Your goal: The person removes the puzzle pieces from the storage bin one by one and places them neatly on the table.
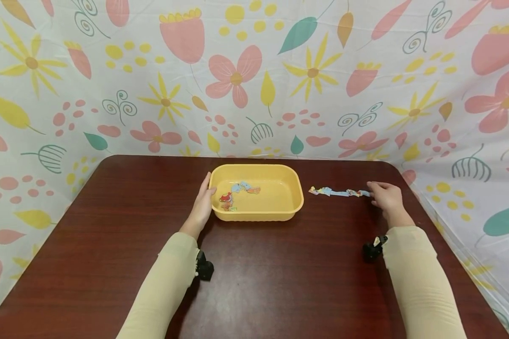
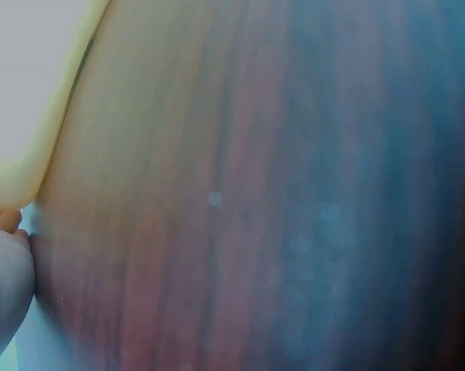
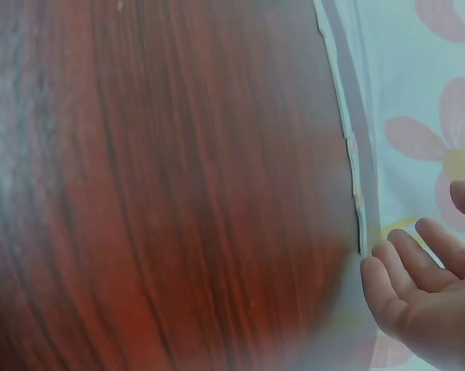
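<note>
On the dark table stands a yellow rectangular basin (image 1: pixel 254 215), with several small colourful flat pieces (image 1: pixel 227 197) lying inside toward its left. My left hand (image 1: pixel 201 206) holds the basin's left side, thumb over the rim and fingers along the outer wall. To the basin's right, thin flat blue, red and yellow pieces lie end to end in a row (image 1: pixel 339 192). The fingertips of my right hand (image 1: pixel 386 197) are right at the row's right end. In the right wrist view, its fingers are loosely bent and the thumb stands apart, while the row (image 3: pixel 351 147) shows edge-on.
The reddish-brown table (image 1: pixel 280 282) reaches back to a white cloth (image 1: pixel 254 127) printed with flowers and leaves. The cloth also hangs along both sides. A small black camera (image 1: pixel 204 266) is strapped at the left wrist, another black camera (image 1: pixel 373 248) at the right.
</note>
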Tool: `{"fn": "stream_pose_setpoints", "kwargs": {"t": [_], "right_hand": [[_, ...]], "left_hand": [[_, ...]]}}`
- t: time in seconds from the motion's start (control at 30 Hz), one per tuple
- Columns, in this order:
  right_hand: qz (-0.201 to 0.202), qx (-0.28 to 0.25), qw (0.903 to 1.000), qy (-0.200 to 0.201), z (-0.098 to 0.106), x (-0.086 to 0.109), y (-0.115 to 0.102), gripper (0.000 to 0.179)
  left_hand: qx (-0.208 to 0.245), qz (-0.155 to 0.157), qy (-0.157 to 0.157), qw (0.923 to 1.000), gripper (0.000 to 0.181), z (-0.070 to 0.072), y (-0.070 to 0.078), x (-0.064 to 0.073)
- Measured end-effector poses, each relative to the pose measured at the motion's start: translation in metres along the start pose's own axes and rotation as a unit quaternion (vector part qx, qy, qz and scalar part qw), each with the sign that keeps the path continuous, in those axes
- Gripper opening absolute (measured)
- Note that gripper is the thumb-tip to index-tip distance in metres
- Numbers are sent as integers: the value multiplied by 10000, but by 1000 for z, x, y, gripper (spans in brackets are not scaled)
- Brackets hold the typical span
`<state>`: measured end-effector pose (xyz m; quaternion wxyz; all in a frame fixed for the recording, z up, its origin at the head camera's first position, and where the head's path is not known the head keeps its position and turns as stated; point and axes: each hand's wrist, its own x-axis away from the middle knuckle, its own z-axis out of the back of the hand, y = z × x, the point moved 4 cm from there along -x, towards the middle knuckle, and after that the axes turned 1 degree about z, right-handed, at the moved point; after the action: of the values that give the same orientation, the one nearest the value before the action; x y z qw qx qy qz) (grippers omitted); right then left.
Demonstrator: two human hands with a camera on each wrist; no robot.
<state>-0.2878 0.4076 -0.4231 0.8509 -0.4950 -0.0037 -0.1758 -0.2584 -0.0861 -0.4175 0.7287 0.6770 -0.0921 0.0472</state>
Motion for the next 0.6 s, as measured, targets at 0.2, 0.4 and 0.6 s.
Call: {"fn": "stream_pose_setpoints", "kwargs": {"t": [0.2, 0.4, 0.6], "right_hand": [[214, -183, 9996, -27, -5, 3, -9, 66], [484, -480, 9974, -220, -16, 7, -18, 65], [644, -831, 9932, -499, -29, 15, -26, 66]], "left_hand": [[114, 51, -10, 9999, 57, 1, -12, -13], [-6, -62, 80, 9999, 56, 3, -28, -26], [-51, -148, 98, 9998, 56, 2, -31, -27]]}}
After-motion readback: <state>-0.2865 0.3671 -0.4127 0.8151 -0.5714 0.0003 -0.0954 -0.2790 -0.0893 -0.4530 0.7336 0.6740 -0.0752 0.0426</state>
